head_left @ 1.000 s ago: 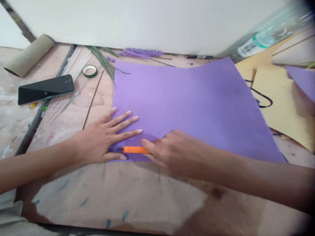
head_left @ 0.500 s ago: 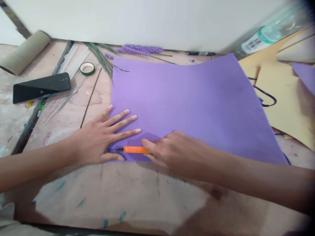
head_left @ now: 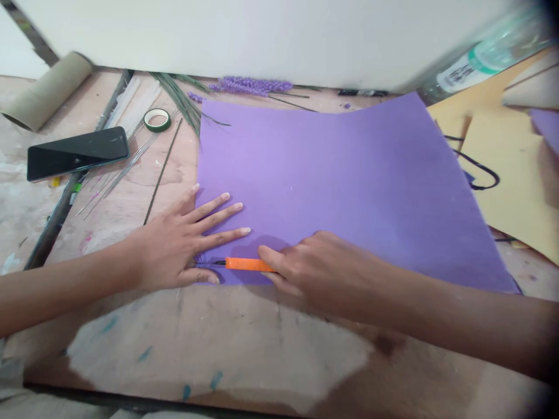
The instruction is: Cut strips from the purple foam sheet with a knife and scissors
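Observation:
A large purple sheet lies before me, its far right corner slightly raised. My left hand rests flat with spread fingers on the sheet's near left corner. Closed around a slim orange-handled tool, my right hand is low over the sheet's near edge. The tool's thin dark tip points left, into the gap between my left thumb and forefinger. Fine dark lines show on the purple surface there; whether they are drawn or cut I cannot tell.
Left of the sheet are a phone, a roll of green tape, thin wires and a cardboard tube. Purple flower sprigs and green stems lie behind. A plastic bottle and yellow paper are right.
My right hand and the orange-handled tool have shifted slightly to the right, away from my left palm. My left hand stays spread in place. The view has tilted a little.

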`<state>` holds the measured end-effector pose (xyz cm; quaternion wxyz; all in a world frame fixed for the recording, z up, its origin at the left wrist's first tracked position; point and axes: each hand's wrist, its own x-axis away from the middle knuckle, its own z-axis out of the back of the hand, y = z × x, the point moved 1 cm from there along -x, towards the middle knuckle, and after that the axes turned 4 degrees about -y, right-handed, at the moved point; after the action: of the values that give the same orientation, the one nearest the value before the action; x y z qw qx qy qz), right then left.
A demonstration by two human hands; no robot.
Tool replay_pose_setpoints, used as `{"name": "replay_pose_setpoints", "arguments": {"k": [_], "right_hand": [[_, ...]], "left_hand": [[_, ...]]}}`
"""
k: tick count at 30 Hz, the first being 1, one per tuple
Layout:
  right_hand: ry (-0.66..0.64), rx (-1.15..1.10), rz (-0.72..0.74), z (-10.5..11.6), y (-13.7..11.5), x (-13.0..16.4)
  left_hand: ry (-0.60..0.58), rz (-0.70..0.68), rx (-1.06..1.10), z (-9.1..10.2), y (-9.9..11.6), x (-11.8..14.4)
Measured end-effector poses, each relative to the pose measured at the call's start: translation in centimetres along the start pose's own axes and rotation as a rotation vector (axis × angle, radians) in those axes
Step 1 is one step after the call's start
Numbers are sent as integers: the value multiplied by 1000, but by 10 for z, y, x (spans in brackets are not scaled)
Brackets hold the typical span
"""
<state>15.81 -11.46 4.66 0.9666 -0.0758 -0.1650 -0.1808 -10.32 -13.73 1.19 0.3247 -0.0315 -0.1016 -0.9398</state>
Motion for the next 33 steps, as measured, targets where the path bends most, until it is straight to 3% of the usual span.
{"name": "replay_pose_setpoints", "arguments": {"k": [22, 33], "right_hand": [[135, 100, -28, -14, 9, 22], [43, -338, -125, -4, 29, 26]], "left_hand": [[-36, 28, -14, 1, 2, 0], [-17, -2, 62, -4, 1, 11]]}}
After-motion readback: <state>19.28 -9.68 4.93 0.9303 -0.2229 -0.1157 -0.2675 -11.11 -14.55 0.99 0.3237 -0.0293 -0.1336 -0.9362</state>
